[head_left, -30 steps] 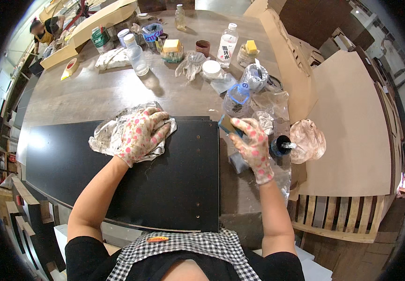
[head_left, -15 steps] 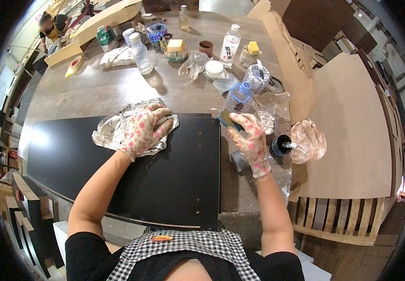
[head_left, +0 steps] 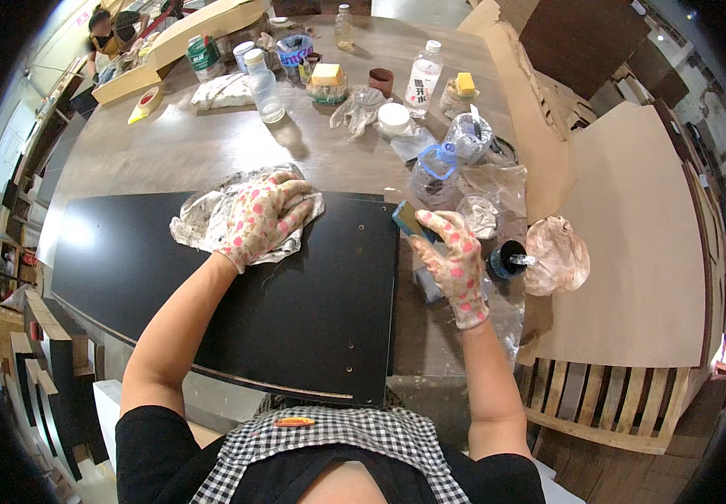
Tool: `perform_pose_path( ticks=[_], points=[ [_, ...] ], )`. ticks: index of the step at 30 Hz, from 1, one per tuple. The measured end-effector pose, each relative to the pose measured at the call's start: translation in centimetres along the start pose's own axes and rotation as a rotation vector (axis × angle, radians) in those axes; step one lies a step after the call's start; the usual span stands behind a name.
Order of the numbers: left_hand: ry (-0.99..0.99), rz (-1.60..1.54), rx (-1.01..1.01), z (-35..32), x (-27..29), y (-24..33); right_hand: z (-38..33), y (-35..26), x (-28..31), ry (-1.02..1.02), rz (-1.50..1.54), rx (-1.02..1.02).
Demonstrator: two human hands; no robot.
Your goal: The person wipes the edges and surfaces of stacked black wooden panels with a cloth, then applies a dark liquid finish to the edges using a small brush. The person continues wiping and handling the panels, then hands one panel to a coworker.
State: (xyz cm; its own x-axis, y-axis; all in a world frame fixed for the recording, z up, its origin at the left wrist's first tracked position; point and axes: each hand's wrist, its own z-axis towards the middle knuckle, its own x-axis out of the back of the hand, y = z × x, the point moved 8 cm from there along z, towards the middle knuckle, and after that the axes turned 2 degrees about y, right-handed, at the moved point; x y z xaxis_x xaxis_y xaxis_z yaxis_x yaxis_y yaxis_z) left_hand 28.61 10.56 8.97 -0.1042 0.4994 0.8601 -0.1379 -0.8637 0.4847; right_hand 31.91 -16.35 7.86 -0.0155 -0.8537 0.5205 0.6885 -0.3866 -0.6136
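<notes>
My left hand (head_left: 264,217), in a white glove with pink dots, presses a stained white rag (head_left: 203,216) onto a glossy black panel (head_left: 296,319). Its fingers curl over the cloth at the panel's far edge. Just off the panel's right side, my right hand (head_left: 455,265), gloved alike, pinches a blue and tan sponge-like block (head_left: 409,220) between thumb and fingers. Partly under this hand, a small grey translucent piece (head_left: 428,286) lies on the table. A dark round pot (head_left: 508,259) with a clear piece sticking out stands right of the hand.
The wooden table (head_left: 170,151) bears a large blue-handled bottle (head_left: 437,178), a white-capped jar (head_left: 395,119), a clear bottle (head_left: 264,88) and a tape roll (head_left: 146,105). A crumpled pinkish cloth (head_left: 558,256) lies right. Beyond are cardboard (head_left: 631,252) and a person (head_left: 104,46).
The block in my right hand has tilted up, showing more of its tan face. My left hand stays on the rag with little movement. The whole view has shifted slightly.
</notes>
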Motion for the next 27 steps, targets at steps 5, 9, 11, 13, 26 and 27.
perform_pose_path(
  ticks=[5,9,11,13,26,27],
  points=[
    [0.086,0.046,-0.078,0.0,0.1,0.1,-3.4,-0.5,0.3,-0.115,0.034,-0.068],
    [0.097,0.077,-0.083,-0.2,0.1,0.1,-9.1,-3.8,1.9,-0.172,0.049,-0.059],
    [0.077,0.056,-0.058,-0.3,0.0,-0.2,-11.3,-6.2,2.8,-0.203,0.026,-0.058],
    [0.088,0.083,-0.084,-0.4,0.0,-0.1,-13.6,-8.4,3.9,-0.276,0.023,-0.131],
    [0.082,0.073,-0.116,-0.9,-0.1,-0.4,-17.1,-14.0,5.4,-0.129,-0.086,-0.104],
    [0.104,0.077,-0.128,-0.9,0.0,-0.4,-17.8,-14.5,5.7,-0.140,-0.039,-0.156]
  ],
)
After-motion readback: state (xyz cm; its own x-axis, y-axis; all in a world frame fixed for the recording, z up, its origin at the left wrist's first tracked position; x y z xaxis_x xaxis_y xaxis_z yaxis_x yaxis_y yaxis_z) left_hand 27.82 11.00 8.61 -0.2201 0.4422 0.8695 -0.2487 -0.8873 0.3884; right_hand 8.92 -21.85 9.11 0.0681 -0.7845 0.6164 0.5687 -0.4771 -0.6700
